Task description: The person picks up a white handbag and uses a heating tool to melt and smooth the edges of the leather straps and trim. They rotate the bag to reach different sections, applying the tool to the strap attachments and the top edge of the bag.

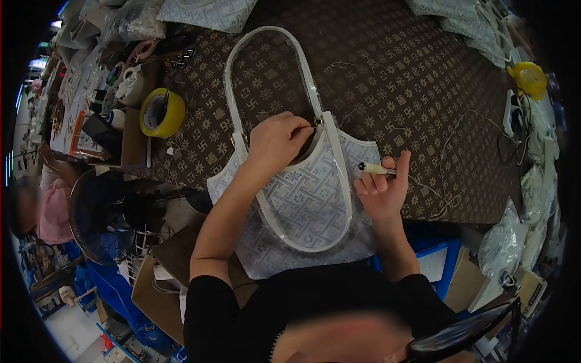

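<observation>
A pale grey-and-white patterned handbag (305, 202) with white trim lies at the table's front edge, towards my body. One of its white handles (264, 30) arches away over the table, and the other loops down over the bag's front. My left hand (272, 144) is bent over the bag's opening, fingers pinched at the rim beside the right handle base; its fingertips are partly hidden. To the right of the bag, my right hand (386, 192) is palm up, with curled fingers around a small cream-handled tool (374, 169) with a dark end and a metal shaft.
A brown patterned cloth (399, 91) covers the table, with loose threads on it. Yellow tape (162, 113) stands at left beside a box of supplies. More patterned pieces (209, 13) lie at the far edge. A white corded device (512, 114) and a yellow object (528, 80) are at right.
</observation>
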